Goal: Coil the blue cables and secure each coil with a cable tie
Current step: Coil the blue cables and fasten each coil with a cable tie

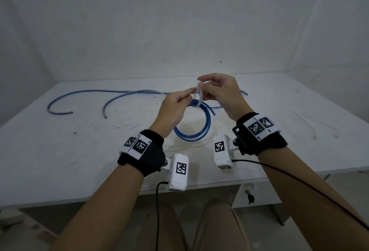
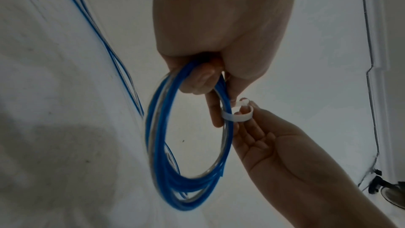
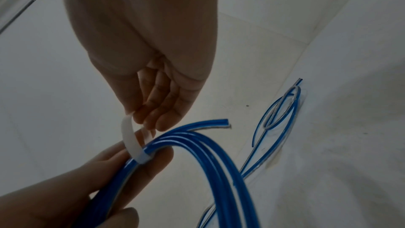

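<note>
A coil of blue cable (image 1: 187, 138) hangs above the white table (image 1: 79, 151) from my left hand (image 1: 189, 93), whose fingers curl round its top. A white cable tie (image 1: 200, 96) loops round the coil's strands just there. My right hand (image 1: 203, 89) pinches the tie's upper end. From the left wrist the coil (image 2: 157, 145) hangs below my left hand (image 2: 203, 82), with the tie (image 2: 237, 116) on the right hand's fingertips (image 2: 245, 110). The right wrist view shows the tie (image 3: 129, 138) crossing the coil (image 3: 208, 153) between my right hand (image 3: 151, 119) and my left hand (image 3: 131, 167).
Loose blue cables (image 1: 111, 91) lie uncoiled across the far left and middle of the table; the right wrist view shows more loose cable (image 3: 280, 113) beyond the coil. A thin clear tube (image 1: 315, 129) lies at the right. White walls close the table's far sides.
</note>
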